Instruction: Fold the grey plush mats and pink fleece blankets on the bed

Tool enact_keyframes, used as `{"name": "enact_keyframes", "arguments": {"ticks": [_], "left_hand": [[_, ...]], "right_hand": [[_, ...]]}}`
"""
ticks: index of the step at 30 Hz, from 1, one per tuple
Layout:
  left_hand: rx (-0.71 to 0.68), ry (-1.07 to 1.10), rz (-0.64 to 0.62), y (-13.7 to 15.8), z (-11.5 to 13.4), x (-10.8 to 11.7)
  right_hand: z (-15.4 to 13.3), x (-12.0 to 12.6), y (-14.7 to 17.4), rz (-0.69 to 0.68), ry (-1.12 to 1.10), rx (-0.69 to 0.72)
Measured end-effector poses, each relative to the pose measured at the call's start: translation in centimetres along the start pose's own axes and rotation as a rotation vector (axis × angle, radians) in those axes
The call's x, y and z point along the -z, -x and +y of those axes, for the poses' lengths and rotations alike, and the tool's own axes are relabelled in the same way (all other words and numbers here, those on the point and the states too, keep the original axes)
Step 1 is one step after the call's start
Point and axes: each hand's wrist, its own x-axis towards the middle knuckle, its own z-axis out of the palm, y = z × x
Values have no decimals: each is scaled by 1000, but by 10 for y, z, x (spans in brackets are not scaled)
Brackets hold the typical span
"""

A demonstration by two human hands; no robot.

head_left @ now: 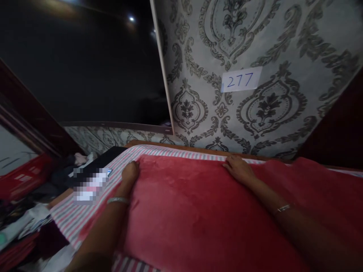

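A plush red cloth (181, 200) lies spread over a pink, grey and white striped cover (70, 215). My left hand (130, 172) is closed at the far left corner of the red cloth, its fingertips mostly hidden. Farther right, my right hand (239, 170) has its fingers bent on the cloth's far edge, gripping it. Between the two hands that edge runs fairly straight, while the surface shows shallow creases. To the right of my right hand the red fabric rises in loose folds.
A large dark television screen (93, 68) stands at the back left. A paper marked 277 (241, 79) hangs on the patterned wall (187, 109). Beyond the left edge are a red bag or box (25, 177) and piled clothes. A blurred-out patch (90, 187) covers something on the striped cover.
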Motion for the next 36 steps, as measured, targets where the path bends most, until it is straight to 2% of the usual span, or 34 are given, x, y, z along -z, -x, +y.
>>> {"name": "enact_keyframes", "arguments": {"ticks": [3, 5, 8, 10, 12, 17, 21, 25, 29, 33, 36], "left_hand": [[-28, -21, 52, -10, -3, 10], [-51, -28, 115, -21, -3, 23], [-77, -31, 232, -44, 1, 40], [-77, -30, 243, -59, 3, 42], [-78, -32, 187, -72, 4, 32], [-74, -26, 75, -88, -4, -18], [-57, -23, 53, -94, -11, -36], [-38, -42, 6, -94, -7, -31], [-59, -50, -76, -85, -8, -13], [-76, -56, -151, -59, -35, 12], [-76, -80, -198, -29, -62, 29]], "right_hand": [[5, 8, -8, -31, -68, -21], [3, 21, -21, 1, -70, -63], [-8, 39, -45, 67, -42, -86], [-18, 39, -59, 64, -34, -127], [-26, 26, -67, 13, -31, -160], [-24, -26, -65, -23, -29, -173], [-17, -38, -64, -47, -35, -200], [-19, -33, -64, -53, -55, -184], [-21, -29, -68, -127, -71, -160], [-23, -20, -69, -154, -78, -102], [-26, -10, -45, -93, -86, -62]]}}
